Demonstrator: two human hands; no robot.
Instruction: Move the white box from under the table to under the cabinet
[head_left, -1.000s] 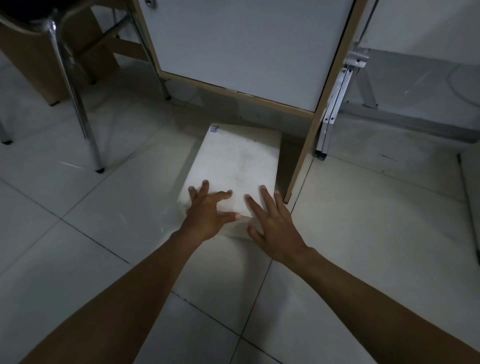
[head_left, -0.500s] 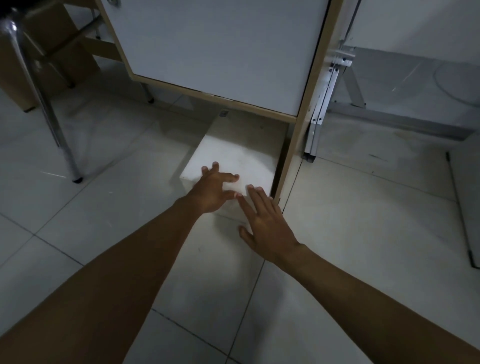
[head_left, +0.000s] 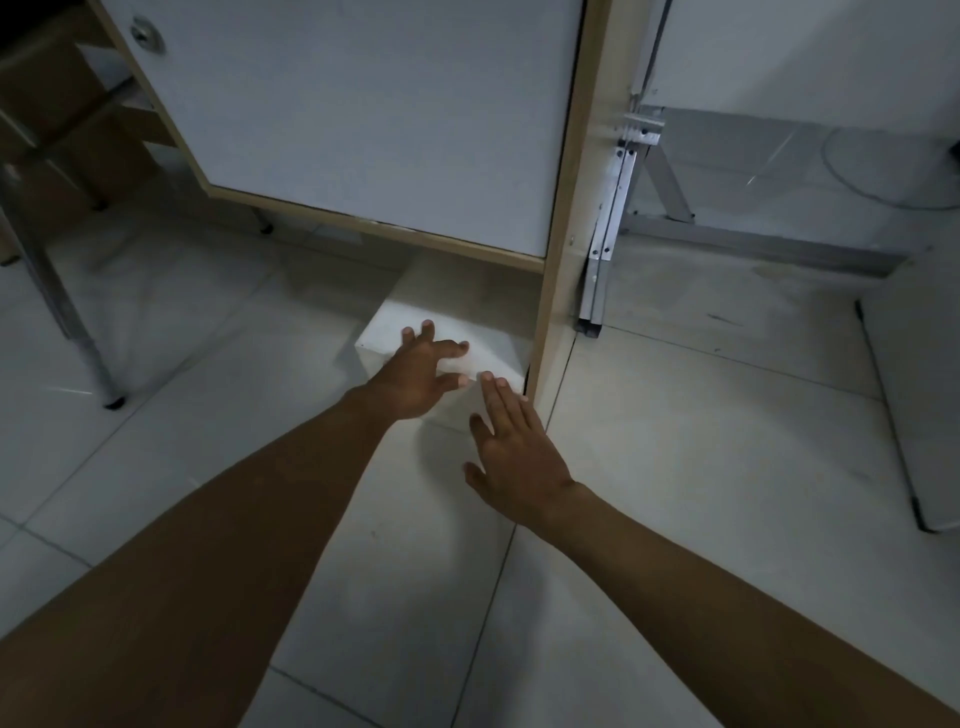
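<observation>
The white box (head_left: 457, 306) lies flat on the tiled floor, its far half hidden in the gap under the cabinet (head_left: 363, 114), which has a white door and a light wooden frame. My left hand (head_left: 418, 371) rests on the box's near top edge with fingers spread. My right hand (head_left: 511, 452) is flat against the box's near face, fingertips touching its near right corner, beside the cabinet's wooden side post (head_left: 558, 291).
A chrome chair leg (head_left: 78, 322) stands on the floor at the left. A folded metal frame (head_left: 605, 234) leans by the post on the right. A white panel edge (head_left: 914, 415) lies at the far right. Open tiled floor surrounds my arms.
The box has slid away from me, farther under the cabinet; less of its top shows. Both hands have moved forward with it, staying on its near end.
</observation>
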